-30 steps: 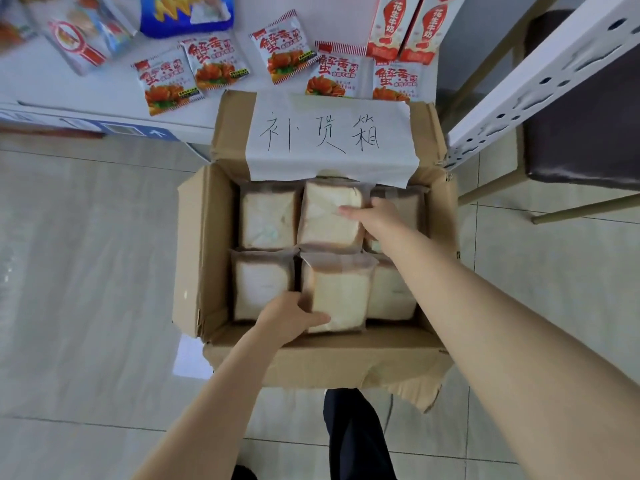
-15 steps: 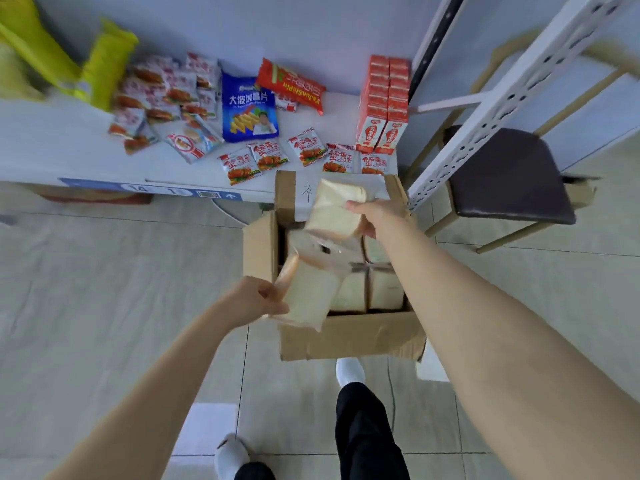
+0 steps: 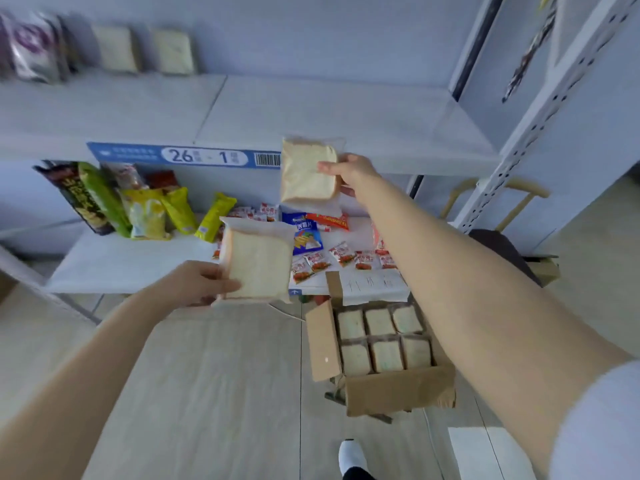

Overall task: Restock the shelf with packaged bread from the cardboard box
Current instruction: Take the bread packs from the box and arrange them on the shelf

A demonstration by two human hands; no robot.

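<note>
Hands (image 3: 197,284) (image 3: 348,173) grip bread packs (image 3: 259,268) (image 3: 306,171) by label (image 3: 183,155) "26-1".

Pale tiled floor (image 3: 225,393), plain bluish wall (image 3: 311,36), dark-seated wooden chair (image 3: 502,247), soft even light

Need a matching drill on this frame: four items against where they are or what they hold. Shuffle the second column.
Items
1. left hand
2. right hand
3. cardboard box
4. blue snack bag

Places or states
a. on the floor, open, bread packs inside
b. grips the higher bread pack, at the upper shelf edge
c. lies on the lower shelf
d. grips the lower bread pack

Pairs: 1-d, 2-b, 3-a, 4-c
</note>
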